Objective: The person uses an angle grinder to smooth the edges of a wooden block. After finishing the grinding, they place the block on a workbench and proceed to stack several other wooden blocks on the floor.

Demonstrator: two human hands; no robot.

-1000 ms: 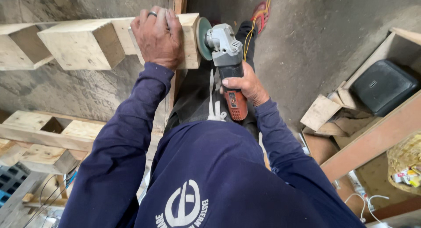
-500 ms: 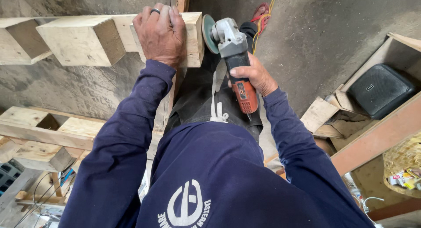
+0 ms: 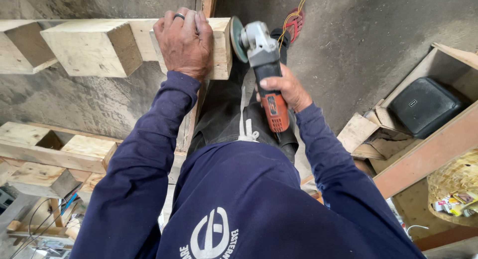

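the angle grinder [image 3: 264, 65] has shifted, right hand [image 3: 284, 87] fingers wrapped round it, left hand [image 3: 184, 40] flat on wood block [image 3: 219, 45] above concrete floor [image 3: 373, 35].

This is a rough woodworking workshop. The floor is bare grey concrete [image 3: 378, 35], dusty and stained, and unfinished pale timber is everywhere: a pallet-like frame of thick square pale wooden blocks [image 3: 92, 47] joined by planks, and a second frame of the same raw wood [image 3: 45, 149] lower down. An orange-and-grey handheld angle grinder [image 3: 264, 65] with a round disc is in use against the end of one block (a power tool, not a household one). To the side stand open plywood boxes with loose offcut boards [image 3: 366, 134], a black rectangular case [image 3: 423, 107], and a woven straw basket [image 3: 455, 182]. Loose cables [image 3: 35, 224] trail below.
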